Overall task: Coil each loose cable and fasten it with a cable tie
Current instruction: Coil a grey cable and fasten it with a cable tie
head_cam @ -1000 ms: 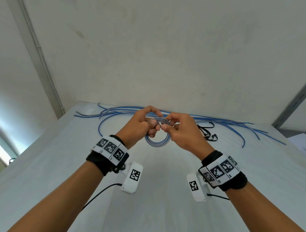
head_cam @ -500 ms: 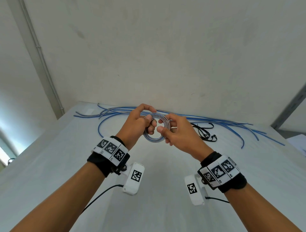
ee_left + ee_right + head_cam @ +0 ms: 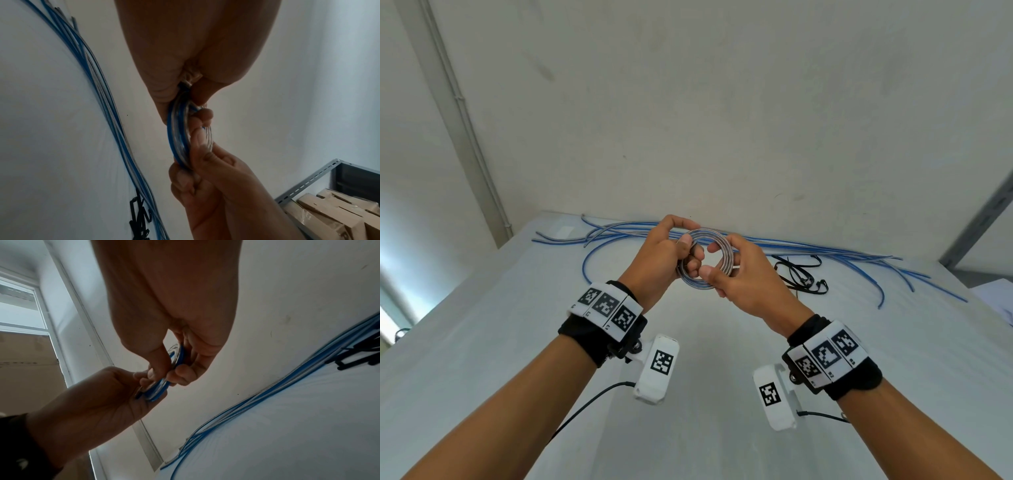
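the coiled cable [image 3: 705, 260], a small ring of blue and clear turns, is being held up in the air above the white table [image 3: 482, 342], between both hands and well clear of the surface. the left hand [image 3: 657, 260] is pinching the ring's left side, thumb in front and fingers curled through and behind it; the left wrist view is showing the turns [image 3: 179, 142] running out from between thumb and fingers. the right hand [image 3: 743, 281] is gripping the lower right of the ring, thumb pressed on the front and fingers wrapped behind, so both hands are clamped on the same coil.

further back, the loose cables [image 3: 808, 248] are lying in a long bundle along the wall, and the black cable ties [image 3: 799, 275] are lying in a small tangle just in front of them, to the right of the hands.

as a judgement, the coiling of this cable is looking finished or nearly so, with the fastening not yet done; no tie is showing on the ring. the next move is likely calling for one hand to keep the turns squeezed together while the other is letting go and reaching for a tie; loosening both grips could be letting the springy turns fan open.
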